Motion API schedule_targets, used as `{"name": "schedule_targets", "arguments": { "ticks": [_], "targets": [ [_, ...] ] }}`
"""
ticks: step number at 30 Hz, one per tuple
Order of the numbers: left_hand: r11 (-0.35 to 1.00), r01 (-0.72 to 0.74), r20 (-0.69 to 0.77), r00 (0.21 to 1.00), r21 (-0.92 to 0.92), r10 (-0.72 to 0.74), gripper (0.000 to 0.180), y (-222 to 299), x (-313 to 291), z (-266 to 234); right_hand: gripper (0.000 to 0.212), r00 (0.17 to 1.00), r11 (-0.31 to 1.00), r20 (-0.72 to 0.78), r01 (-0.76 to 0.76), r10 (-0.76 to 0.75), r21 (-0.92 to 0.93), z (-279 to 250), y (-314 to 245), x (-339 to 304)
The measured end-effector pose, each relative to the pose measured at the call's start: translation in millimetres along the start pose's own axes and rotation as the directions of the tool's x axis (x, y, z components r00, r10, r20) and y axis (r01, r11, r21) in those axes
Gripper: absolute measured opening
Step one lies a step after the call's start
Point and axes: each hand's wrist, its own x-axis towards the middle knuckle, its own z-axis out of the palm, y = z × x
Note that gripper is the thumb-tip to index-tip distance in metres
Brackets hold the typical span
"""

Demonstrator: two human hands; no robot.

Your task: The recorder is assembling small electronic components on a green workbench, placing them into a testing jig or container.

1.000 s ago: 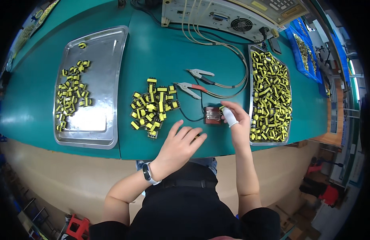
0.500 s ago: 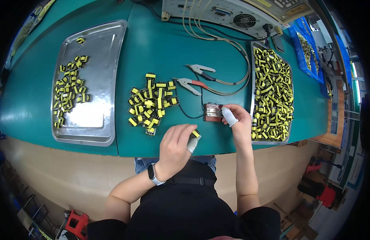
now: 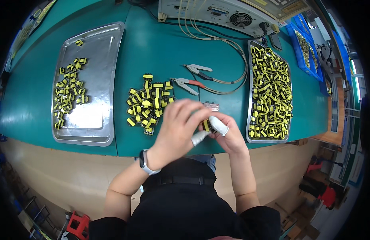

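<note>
In front of me my left hand (image 3: 175,130) and my right hand (image 3: 230,136) meet near the table's front edge. Between their fingertips sits a small yellow-and-black transformer (image 3: 206,125), with fingers of both hands closed on it. Whether a second piece is hidden there I cannot tell. White finger cots cover my left thumb and a digit of my right hand. Just beyond the hands lies a small reddish-brown test fixture (image 3: 212,106), mostly covered by them. To the left of my left hand is a loose pile of such transformers (image 3: 147,105).
At the far left a metal tray (image 3: 101,56) holds some transformers; a fuller tray (image 3: 249,120) stands at right. Two clip leads (image 3: 199,68) lie beyond the hands, cabled toward an instrument (image 3: 217,12) at the back. Blue bins (image 3: 309,66) stand at the back right.
My left hand has moved right and up to meet my right hand. My right hand has drawn back from the fixture, toward me and to the left.
</note>
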Motion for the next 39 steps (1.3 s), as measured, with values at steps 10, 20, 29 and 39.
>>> {"name": "schedule_targets", "arguments": {
  "ticks": [10, 20, 29, 39],
  "targets": [
    [0.848, 0.092, 0.169, 0.963, 0.521, -0.208, 0.054, -35.1, 12.9, -28.7, 0.019, 0.715, 0.167, 0.105, 0.299, -0.691, -0.939, -26.4, 4.6, 5.6],
    [0.911, 0.047, 0.244, 0.957, 0.409, -0.159, 0.02, -17.4, 1.0, -32.1, 0.028, 0.672, 0.178, 0.136, 0.377, -0.728, -0.909, -26.4, 11.6, 2.1],
    [0.971, 0.061, 0.11, 0.99, 0.232, -0.088, 0.027, 8.1, 1.9, -19.2, 0.032, 0.987, 0.99, -0.133, 0.1, -0.087, 0.099, 18.7, 17.5, -6.9],
    [0.805, 0.174, 0.099, 0.956, 0.567, -0.276, 0.057, -17.8, -3.8, -22.0, 0.03, 0.754, 0.296, -0.026, 0.226, -0.657, -0.928, -6.9, -8.2, -1.3]
  ]
}}
